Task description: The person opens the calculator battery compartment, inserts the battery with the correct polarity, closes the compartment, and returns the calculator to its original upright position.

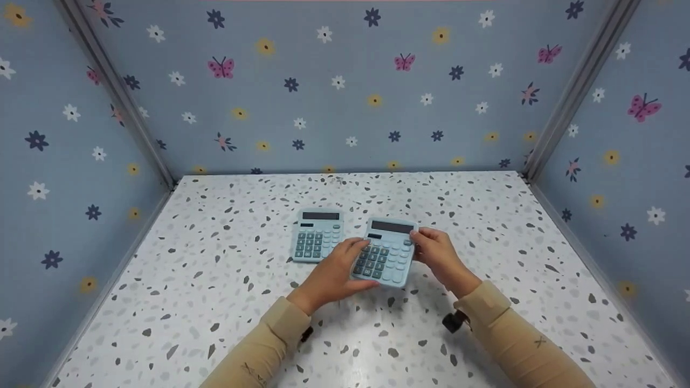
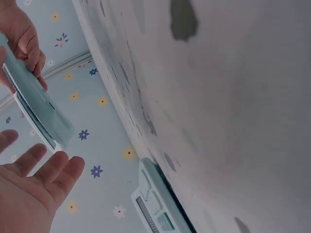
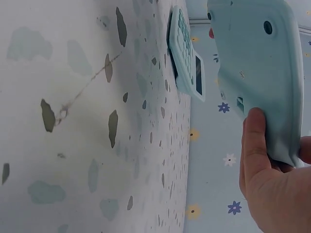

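A light-blue calculator with dark grey number keys is held above the table, its display at the far end. My right hand pinches its right edge, thumb on top; in the right wrist view the fingers press on its pale underside. At its left edge is my left hand, and the left wrist view shows that hand's fingers spread and extended close to the calculator. Contact there is hard to tell. A second matching calculator lies face up on the table, left of the held one.
The white speckled table runs back to a blue wall patterned with flowers and butterflies. Similar side panels stand left and right, joined by metal corner posts. A black wrist device hangs under the right sleeve.
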{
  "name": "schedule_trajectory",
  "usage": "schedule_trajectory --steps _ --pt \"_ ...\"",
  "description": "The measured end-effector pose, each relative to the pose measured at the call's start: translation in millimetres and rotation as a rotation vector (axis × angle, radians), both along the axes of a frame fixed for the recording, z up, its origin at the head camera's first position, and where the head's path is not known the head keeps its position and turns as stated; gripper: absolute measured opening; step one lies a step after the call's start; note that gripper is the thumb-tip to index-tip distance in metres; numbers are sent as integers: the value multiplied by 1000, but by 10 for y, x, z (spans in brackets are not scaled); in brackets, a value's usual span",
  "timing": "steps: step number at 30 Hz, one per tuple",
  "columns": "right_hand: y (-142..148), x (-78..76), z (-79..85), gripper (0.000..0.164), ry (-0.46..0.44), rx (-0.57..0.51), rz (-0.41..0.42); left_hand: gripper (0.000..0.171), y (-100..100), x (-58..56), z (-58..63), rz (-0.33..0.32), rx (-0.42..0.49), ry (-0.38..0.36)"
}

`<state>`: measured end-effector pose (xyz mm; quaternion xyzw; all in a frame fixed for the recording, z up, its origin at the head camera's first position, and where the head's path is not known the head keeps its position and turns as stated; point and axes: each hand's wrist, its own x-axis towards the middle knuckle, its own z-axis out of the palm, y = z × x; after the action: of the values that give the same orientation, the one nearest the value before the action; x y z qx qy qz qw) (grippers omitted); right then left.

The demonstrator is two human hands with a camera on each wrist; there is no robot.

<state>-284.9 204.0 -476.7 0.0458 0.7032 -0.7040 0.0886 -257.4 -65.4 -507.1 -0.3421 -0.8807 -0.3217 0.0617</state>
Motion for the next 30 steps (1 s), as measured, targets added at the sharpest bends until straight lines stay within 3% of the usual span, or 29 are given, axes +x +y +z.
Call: schedule_trajectory --steps 10,18,23,30 --pt "45 -6 -38 38 16 -3 -17 100 44 -33 -43 47 161 -317" --pt "84 -22 -23 40 4 -5 -27 100 109 -31 -50 86 265 -495" --pt "86 -49 -37 38 -6 -10 -41 94 150 -45 -48 95 313 -570" --pt "79 -87 -30 30 -14 -55 -107 86 185 -78 -14 148 338 -568"
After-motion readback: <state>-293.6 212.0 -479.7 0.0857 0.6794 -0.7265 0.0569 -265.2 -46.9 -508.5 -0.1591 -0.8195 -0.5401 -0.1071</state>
